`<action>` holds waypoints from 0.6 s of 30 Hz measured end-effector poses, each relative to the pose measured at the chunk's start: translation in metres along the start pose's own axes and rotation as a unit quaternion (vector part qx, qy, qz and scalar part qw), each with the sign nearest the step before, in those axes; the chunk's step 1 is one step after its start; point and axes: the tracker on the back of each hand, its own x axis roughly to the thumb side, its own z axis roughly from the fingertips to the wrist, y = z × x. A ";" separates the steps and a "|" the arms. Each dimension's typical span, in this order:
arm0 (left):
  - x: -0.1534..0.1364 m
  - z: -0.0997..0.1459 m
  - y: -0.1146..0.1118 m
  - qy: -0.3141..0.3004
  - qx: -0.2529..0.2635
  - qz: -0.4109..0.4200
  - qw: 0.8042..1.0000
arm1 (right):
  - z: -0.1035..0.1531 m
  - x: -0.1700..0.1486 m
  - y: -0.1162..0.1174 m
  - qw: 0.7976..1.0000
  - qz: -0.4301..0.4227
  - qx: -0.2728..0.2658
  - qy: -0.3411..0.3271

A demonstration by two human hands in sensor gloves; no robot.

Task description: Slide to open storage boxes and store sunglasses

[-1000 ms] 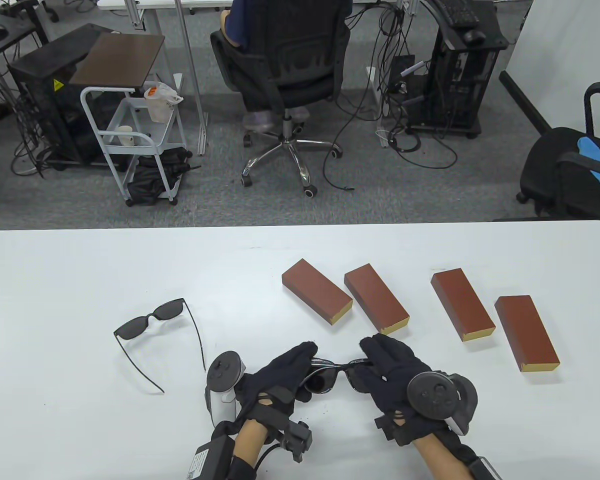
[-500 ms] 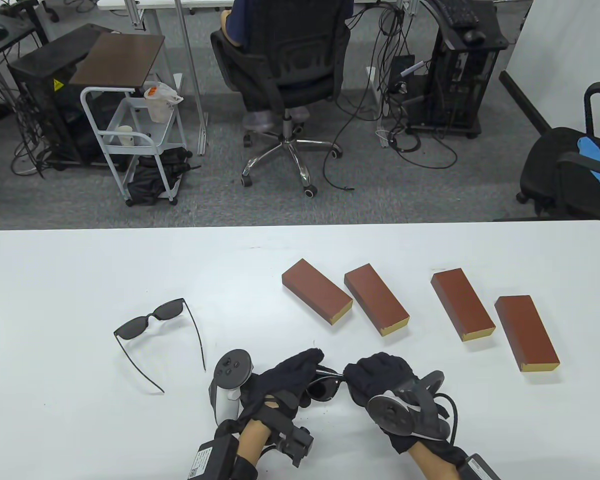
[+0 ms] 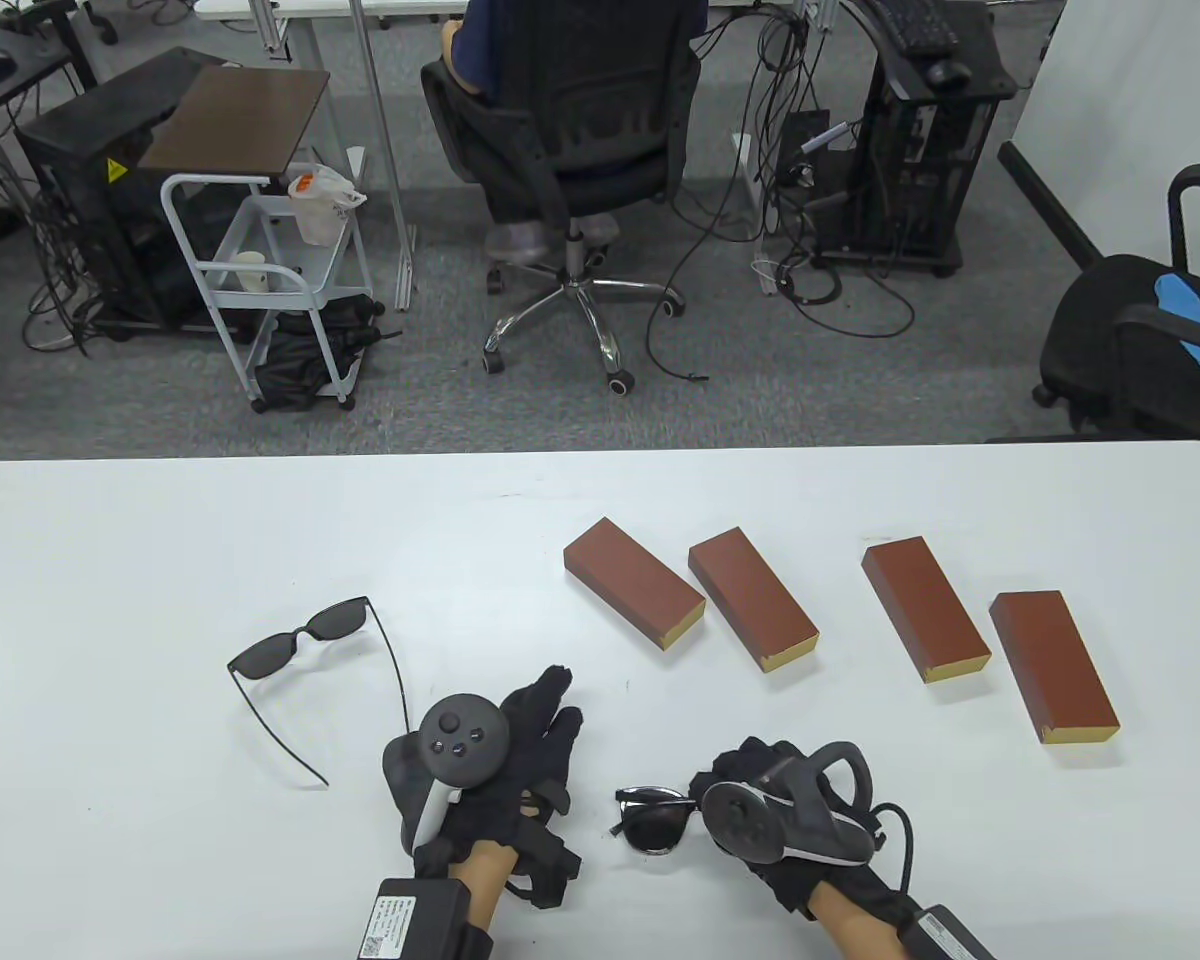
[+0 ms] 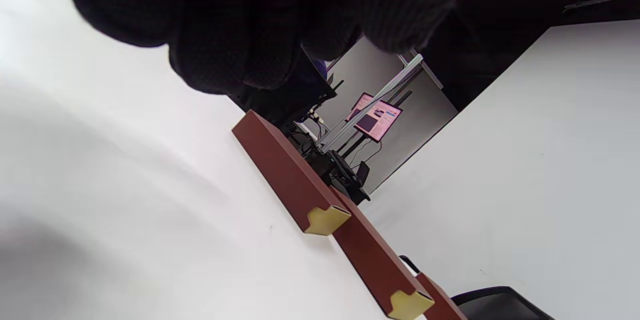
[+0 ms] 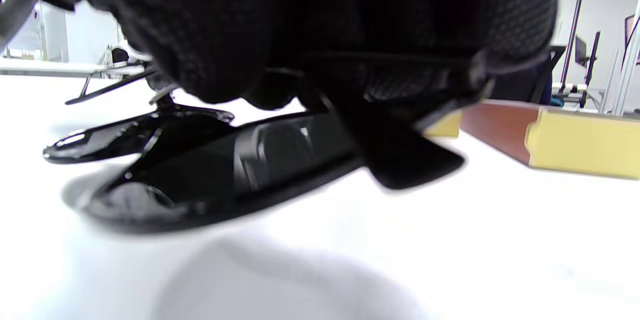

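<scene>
Right hand [image 3: 760, 800] grip clamped on folded sunglasses [image 3: 653, 818], long axis 3–9 o'clock, low over the desk [image 3: 110, 560]. Left hand [image 3: 520, 740] fingers straight, holding nothing. Nearest storage box [image 3: 755, 598] lies at 12 o'clock, closed, long axis 11–5; path unobstructed. Open sunglasses [image 3: 305, 640] at 10 o'clock.

Beyond the white table [image 3: 160, 540] lies grey carpet [image 3: 110, 400]. A black swivel office chair [image 3: 570, 130] on a chrome star base holds a seated person. A white trolley [image 3: 260, 270] with a brown top stands left. Right, a black rack [image 3: 910, 170] trails cables [image 3: 820, 290], perhaps housing computers; another dark chair [image 3: 1140, 340] sits at the edge.
</scene>
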 end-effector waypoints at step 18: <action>0.007 0.001 0.003 -0.021 0.018 -0.036 0.999 | 0.005 -0.029 -0.004 0.995 -0.066 -0.021 0.077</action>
